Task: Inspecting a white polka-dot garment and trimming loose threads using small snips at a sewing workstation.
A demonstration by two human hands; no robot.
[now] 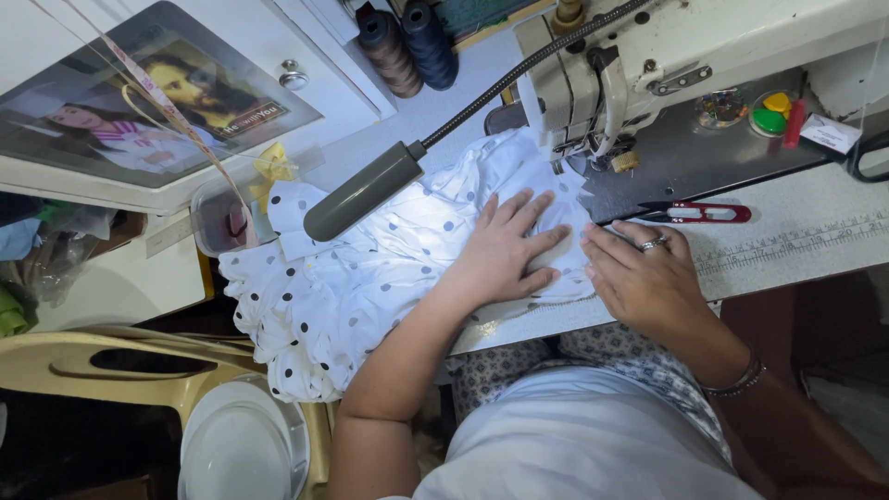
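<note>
White polka-dot fabric, light, limp and likely to slip and bunch, lies on the worktop under the sewing machine; left hand and right hand press it flat, palms open, no closed grip, best held near the seam edge.

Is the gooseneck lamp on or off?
On: the polka-dot fabric beneath the lamp glows brighter than the rest.

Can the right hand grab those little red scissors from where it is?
Probably yes. The right hand lies flat on the fabric's edge, and the red scissors lie just beyond its fingers on the bare table, with nothing between them.
</note>
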